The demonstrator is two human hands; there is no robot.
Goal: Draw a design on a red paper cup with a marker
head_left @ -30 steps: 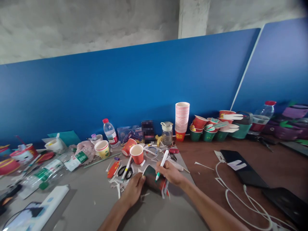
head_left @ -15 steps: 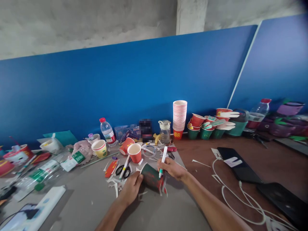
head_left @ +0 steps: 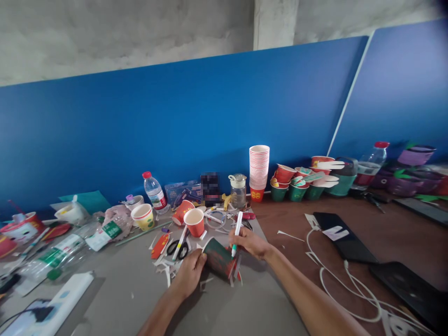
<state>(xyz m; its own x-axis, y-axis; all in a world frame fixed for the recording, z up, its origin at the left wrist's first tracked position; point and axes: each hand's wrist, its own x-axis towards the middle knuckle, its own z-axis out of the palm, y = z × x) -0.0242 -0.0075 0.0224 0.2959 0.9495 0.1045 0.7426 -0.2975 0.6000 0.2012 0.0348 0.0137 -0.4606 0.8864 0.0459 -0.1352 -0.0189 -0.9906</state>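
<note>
My left hand (head_left: 191,273) grips a paper cup (head_left: 217,259) lying tilted on its side, thumb on its wall near one end. Dark green colouring covers much of the cup, with red showing through in patches. In my right hand (head_left: 250,242) is a white marker (head_left: 238,227), its green tip end pointing down at the cup's far right part. Paper strips (head_left: 239,275) stick out at that end. Black-handled scissors (head_left: 178,250) and an upright red paper cup (head_left: 194,223) are close beyond my left hand.
A tall stack of paper cups (head_left: 259,168) stands by the blue partition (head_left: 196,121). Right of it are several green-and-red cups (head_left: 297,192). A black phone (head_left: 345,238) with a white cable lies right. Plastic bottles (head_left: 59,256) and a power strip (head_left: 72,298) occupy the left.
The whole view has shifted slightly, so things appear a little further left. Both hands keep their hold, and the marker stays at nearly the same spot on the cup.
</note>
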